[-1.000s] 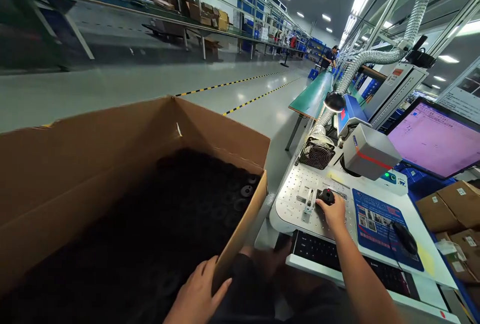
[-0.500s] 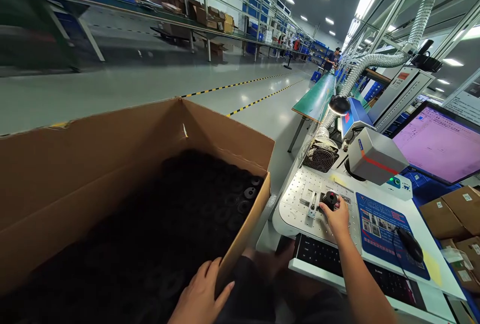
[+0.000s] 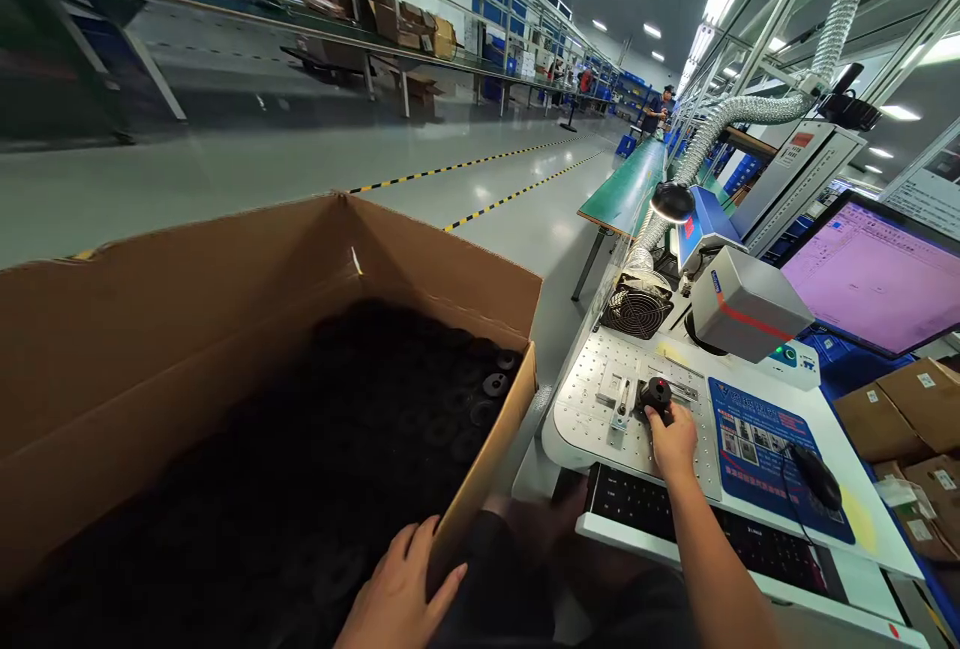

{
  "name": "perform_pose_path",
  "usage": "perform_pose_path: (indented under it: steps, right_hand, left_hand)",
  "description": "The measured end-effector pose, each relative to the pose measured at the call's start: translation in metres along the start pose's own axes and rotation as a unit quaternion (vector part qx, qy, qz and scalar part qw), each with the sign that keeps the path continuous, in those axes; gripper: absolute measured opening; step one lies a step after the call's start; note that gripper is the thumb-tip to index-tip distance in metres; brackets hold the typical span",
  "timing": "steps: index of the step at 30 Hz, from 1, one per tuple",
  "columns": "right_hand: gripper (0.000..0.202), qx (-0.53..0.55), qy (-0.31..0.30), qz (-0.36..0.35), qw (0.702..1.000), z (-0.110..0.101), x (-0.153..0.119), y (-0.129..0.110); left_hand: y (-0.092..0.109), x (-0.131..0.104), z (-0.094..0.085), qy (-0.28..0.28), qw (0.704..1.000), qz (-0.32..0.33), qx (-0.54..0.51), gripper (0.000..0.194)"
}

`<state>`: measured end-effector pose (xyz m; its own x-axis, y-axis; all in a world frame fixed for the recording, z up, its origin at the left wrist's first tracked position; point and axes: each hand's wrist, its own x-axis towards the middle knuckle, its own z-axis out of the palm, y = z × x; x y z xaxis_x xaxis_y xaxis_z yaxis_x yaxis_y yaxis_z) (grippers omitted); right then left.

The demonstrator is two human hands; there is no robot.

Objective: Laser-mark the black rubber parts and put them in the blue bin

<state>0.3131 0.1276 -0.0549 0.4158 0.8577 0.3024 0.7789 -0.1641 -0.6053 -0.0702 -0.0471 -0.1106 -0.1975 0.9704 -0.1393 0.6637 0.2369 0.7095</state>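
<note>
My left hand (image 3: 405, 584) grips the near right wall of a large cardboard box (image 3: 491, 449), fingers over the rim and thumb outside. Inside the box lie many dark, ring-like parts (image 3: 495, 385), mostly lost in shadow. On the perforated metal plate (image 3: 574, 419), my right hand (image 3: 673, 434) has its fingers closed around a black round part (image 3: 657, 393) with a red spot of light on top. Just left of that part sits a small metal clamp fixture (image 3: 622, 406). A grey box-shaped machine head (image 3: 748, 304) with an orange stripe hangs above and behind it.
Beside the plate are a blue mat (image 3: 772, 454), a black mouse (image 3: 816, 477) and a keyboard (image 3: 637, 509) on a lower tray. A monitor (image 3: 877, 269) stands at right, a fan (image 3: 636, 312) with a flexible duct behind. A person (image 3: 657, 111) is far back.
The thumb of my right hand has moved from the part's left side to its front. My left hand stays on the box wall. The whole view has shifted slightly.
</note>
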Motion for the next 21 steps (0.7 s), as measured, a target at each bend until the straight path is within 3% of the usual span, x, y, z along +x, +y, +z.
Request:
perform_pose_path:
  steps: [9, 14, 17, 21]
  right_hand:
    - [0.039, -0.003, -0.005, 0.016, 1.000, -0.001, -0.004, -0.005]
    - [0.062, 0.037, -0.005, 0.034, 0.999, -0.012, -0.009, -0.009]
    - [0.067, 0.082, 0.024, 0.007, 0.996, -0.030, -0.027, -0.005]
    - [0.061, 0.114, 0.053, -0.052, 0.991, -0.061, -0.078, 0.011]
  left_hand:
    - [0.004, 0.001, 0.001, -0.016, 1.000, 0.009, 0.021, 0.070]
    - [0.004, 0.002, 0.003, -0.024, 0.999, 0.019, 0.037, 0.085]
    - [0.003, 0.003, 0.003, -0.033, 0.998, 0.017, 0.041, 0.089]
    - [0.005, 0.003, 0.001, -0.052, 0.998, -0.001, 0.035, 0.087]
